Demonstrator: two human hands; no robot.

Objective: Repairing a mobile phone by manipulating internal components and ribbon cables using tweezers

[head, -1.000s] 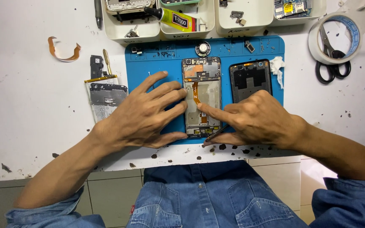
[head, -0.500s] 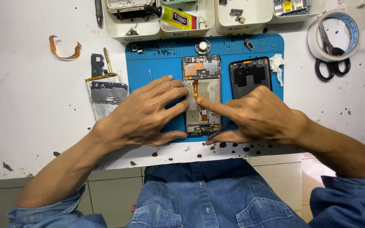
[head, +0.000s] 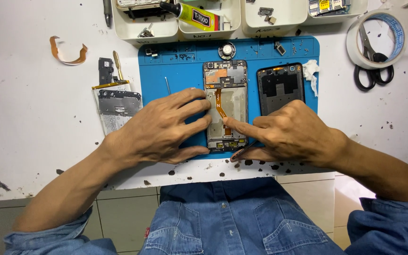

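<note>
Two hands press the open phone (head: 226, 106) — left hand (head: 159, 130) flat on its edge, right hand (head: 291, 134) finger on the orange strip (head: 220, 105) — thin, easily torn; hold the frame's sides.

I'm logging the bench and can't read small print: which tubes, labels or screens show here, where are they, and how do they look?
Glue tube: lying in a white tray at top centre, yellow label, black nozzle.
Battery: left of the blue mat, pale rectangular label, dark cover on top.
No lit screen in view.
</note>
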